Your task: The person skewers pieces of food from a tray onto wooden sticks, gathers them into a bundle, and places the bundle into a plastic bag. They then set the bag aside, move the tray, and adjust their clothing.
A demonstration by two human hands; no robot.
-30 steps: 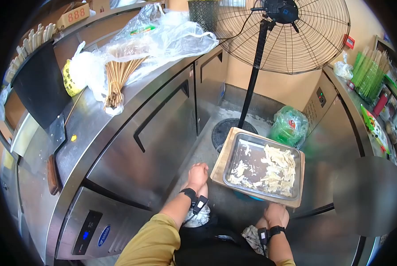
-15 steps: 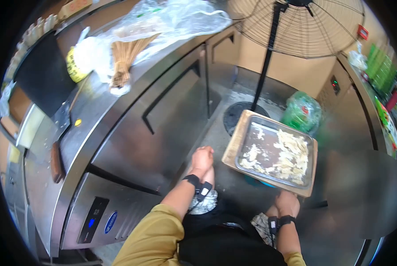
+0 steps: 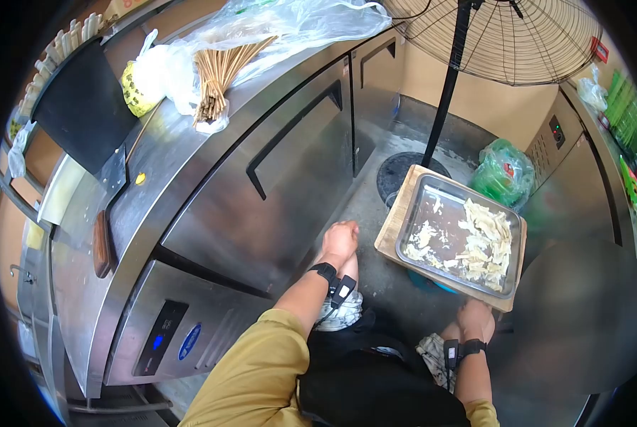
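My left hand rests low in front of me with its fingers curled in and nothing in it, close to the steel cabinet door. My right hand sits at the near edge of a wooden board. Its fingers are hidden under that edge, so I cannot see whether it grips the board. A metal tray lies on the board and holds pale, flat food pieces, mostly along its right side. Something blue shows beneath the board.
A steel counter runs along my left with a bundle of bamboo skewers, plastic bags and a cleaver. A standing fan and a green bag are beyond the tray. Another steel cabinet is on the right.
My view has swung, so the counter and the tray now sit further right in the picture. Both hands keep their places, the right one still at the board's near edge.
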